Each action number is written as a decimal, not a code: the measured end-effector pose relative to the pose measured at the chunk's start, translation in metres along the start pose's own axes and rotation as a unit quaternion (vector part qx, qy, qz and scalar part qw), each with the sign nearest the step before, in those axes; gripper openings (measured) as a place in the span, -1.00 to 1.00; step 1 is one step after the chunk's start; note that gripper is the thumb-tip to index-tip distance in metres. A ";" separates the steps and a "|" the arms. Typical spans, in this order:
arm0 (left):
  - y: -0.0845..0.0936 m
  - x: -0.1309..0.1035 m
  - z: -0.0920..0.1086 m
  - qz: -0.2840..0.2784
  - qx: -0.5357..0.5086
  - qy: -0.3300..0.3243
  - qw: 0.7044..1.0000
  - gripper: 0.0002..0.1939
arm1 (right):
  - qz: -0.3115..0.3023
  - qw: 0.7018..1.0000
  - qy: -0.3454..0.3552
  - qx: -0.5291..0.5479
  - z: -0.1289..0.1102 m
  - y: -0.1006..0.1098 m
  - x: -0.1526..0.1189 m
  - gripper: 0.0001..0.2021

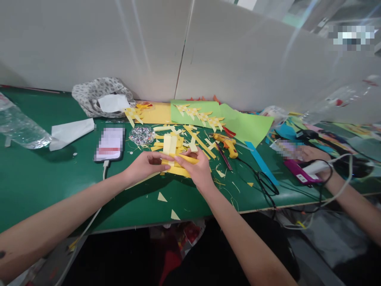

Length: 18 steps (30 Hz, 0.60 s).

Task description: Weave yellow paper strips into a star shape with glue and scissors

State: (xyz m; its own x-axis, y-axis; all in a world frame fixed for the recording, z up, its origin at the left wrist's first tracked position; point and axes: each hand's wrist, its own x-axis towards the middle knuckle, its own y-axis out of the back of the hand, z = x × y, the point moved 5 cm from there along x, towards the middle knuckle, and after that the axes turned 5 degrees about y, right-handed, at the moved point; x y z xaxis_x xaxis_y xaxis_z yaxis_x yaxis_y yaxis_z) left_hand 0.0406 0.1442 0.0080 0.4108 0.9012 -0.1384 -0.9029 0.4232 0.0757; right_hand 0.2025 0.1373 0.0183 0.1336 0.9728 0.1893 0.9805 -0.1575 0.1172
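Over the green table [133,208], the left hand [145,169] and right hand [199,169] pinch a yellow paper strip [191,159] above loose scraps [207,147]; patterned pointed cutouts [202,115] look finished, this strip seemingly incomplete.

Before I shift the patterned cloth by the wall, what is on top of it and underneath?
A crumpled white sheet lies on the patterned cloth. Whatever is underneath or within its folds is covered and cannot be seen.
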 end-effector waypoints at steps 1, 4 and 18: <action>0.001 0.000 0.000 0.011 0.004 -0.001 1.000 -0.71 | -0.006 1.000 0.003 0.000 -0.001 0.001 0.000 -0.59; 0.006 0.001 0.001 0.050 0.010 -0.005 0.999 -0.69 | 0.000 1.000 0.008 0.018 -0.001 0.009 0.004 -0.61; 0.013 -0.001 0.005 0.127 0.105 -0.071 0.984 -0.72 | 0.079 0.962 0.169 -0.200 -0.016 0.022 -0.001 -0.70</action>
State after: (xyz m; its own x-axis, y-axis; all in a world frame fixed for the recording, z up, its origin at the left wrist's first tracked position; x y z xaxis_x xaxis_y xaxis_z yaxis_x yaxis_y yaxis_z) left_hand 0.0288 0.1495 0.0138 0.2028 0.9779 0.0503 -0.9386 0.1795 0.2947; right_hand 0.2217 0.1296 0.0362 0.1564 0.8306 0.5344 0.8093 -0.4179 0.4127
